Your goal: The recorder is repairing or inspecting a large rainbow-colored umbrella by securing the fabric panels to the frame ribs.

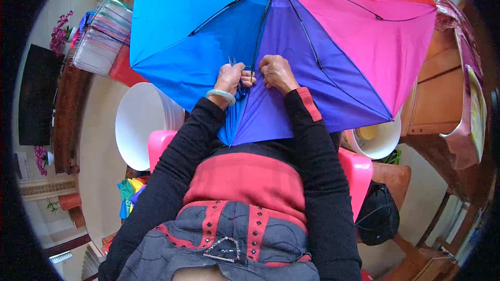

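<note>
An open rainbow umbrella [333,36] spreads across my lap with its inside facing me, its thin black ribs [299,15] running out from the hub at the top. At a rib between the blue and purple panels, my left hand [227,80] is closed around small scissors. Of these scissors [241,90], the dark blue handle shows below the fingers and the blades point up past the thumb. Just right of that rib, my right hand [277,74] is closed in a pinch over the purple panel. What its fingertips hold, if anything, is too small to make out.
A white bucket [143,125] stands at my left, another white container [383,138] at my right. Pink plastic seat edges [359,177] flank me. Folded colourful fabric [130,196] lies lower left. A clear case [104,34] sits upper left, wooden furniture [435,83] at right.
</note>
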`<action>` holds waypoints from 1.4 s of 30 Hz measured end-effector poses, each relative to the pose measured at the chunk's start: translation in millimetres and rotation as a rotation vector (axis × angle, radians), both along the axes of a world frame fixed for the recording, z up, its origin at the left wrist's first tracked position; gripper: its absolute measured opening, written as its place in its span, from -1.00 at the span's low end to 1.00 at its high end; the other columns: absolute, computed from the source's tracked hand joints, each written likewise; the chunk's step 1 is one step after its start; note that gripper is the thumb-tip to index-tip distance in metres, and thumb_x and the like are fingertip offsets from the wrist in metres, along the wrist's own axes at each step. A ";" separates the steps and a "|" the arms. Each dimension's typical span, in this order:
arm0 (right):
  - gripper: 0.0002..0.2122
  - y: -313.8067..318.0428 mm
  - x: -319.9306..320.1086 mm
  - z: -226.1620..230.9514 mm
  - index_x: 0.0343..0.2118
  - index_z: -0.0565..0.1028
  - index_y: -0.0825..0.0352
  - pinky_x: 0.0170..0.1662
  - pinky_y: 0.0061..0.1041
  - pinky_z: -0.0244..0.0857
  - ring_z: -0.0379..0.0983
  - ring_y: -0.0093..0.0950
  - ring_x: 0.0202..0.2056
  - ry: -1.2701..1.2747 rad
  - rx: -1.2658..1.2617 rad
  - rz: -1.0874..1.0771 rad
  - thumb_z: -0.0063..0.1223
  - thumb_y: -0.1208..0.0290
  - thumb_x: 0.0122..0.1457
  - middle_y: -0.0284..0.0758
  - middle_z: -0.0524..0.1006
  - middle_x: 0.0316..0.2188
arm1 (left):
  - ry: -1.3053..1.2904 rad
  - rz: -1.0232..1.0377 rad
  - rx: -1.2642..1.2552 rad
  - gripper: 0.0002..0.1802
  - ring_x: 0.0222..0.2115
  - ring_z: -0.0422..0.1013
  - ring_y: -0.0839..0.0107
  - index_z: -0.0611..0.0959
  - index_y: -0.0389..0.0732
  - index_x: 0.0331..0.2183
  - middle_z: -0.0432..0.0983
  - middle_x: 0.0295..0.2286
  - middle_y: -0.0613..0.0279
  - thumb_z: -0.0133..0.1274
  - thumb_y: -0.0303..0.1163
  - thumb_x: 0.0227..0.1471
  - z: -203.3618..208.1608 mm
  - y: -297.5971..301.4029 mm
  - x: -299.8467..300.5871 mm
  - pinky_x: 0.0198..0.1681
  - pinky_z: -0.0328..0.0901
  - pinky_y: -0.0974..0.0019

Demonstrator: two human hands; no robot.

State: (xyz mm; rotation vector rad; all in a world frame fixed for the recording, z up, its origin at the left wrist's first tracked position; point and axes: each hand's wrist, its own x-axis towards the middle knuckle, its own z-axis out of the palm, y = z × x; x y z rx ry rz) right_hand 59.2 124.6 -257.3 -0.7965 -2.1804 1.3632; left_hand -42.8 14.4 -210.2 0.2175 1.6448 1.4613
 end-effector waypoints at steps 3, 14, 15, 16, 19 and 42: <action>-0.90 -0.3 0.0 -1.5 -0.60 0.50 0.32 -0.41 -0.34 0.32 0.46 -0.25 -0.53 0.025 -0.143 0.024 -0.06 0.47 -0.19 -0.15 0.48 -0.62 | 0.018 0.006 -0.017 -0.78 -0.60 0.43 0.29 0.38 -0.44 -0.44 0.40 -0.60 0.06 -0.12 -0.42 -0.05 6.5 -1.1 2.9 -0.69 0.30 0.45; -0.88 -6.4 -2.2 10.0 -0.59 0.47 0.32 -0.39 -0.28 0.29 0.43 -0.20 -0.48 0.038 -0.010 0.040 -0.08 0.42 -0.15 -0.14 0.47 -0.59 | 0.033 -0.114 -0.048 -0.78 -0.63 0.41 0.39 0.45 -0.34 -0.48 0.43 -0.60 0.17 -0.07 -0.34 -0.03 -1.5 -0.5 -5.8 -0.67 0.27 0.50; -0.88 -8.1 -3.0 12.0 -0.59 0.47 0.32 -0.39 -0.27 0.29 0.43 -0.19 -0.48 0.041 0.008 0.023 -0.09 0.41 -0.14 -0.14 0.47 -0.59 | 0.043 -0.143 -0.037 -0.79 -0.64 0.41 0.41 0.46 -0.32 -0.50 0.43 -0.60 0.19 -0.07 -0.33 -0.03 -2.4 -1.3 -6.7 -0.67 0.26 0.52; -0.88 -9.0 -3.6 14.4 -0.59 0.47 0.32 -0.39 -0.27 0.29 0.43 -0.19 -0.48 0.042 0.012 0.028 -0.09 0.41 -0.14 -0.14 0.47 -0.59 | 0.044 -0.138 -0.034 -0.79 -0.64 0.41 0.41 0.46 -0.32 -0.50 0.43 -0.60 0.19 -0.07 -0.33 -0.03 -2.3 -1.6 -6.5 -0.67 0.26 0.52; -0.87 -12.2 -4.6 21.5 -0.62 0.44 0.33 -0.40 -0.25 0.28 0.41 -0.16 -0.48 -0.014 0.246 -0.023 -0.11 0.40 -0.11 -0.13 0.46 -0.61 | 0.105 -0.128 -0.011 -0.78 -0.66 0.39 0.46 0.47 -0.29 -0.53 0.43 -0.63 0.23 -0.06 -0.32 -0.03 -4.3 -0.3 -1.8 -0.68 0.24 0.54; -0.88 -12.9 1.3 47.0 -0.53 0.41 0.35 -0.51 -0.27 0.30 0.42 -0.20 -0.58 -0.289 0.619 -0.231 -0.08 0.42 -0.10 -0.15 0.44 -0.62 | 0.109 -0.061 -0.113 -0.78 -0.69 0.35 0.50 0.48 -0.30 -0.57 0.41 -0.64 0.23 -0.06 -0.33 -0.05 3.5 0.0 5.8 -0.69 0.20 0.51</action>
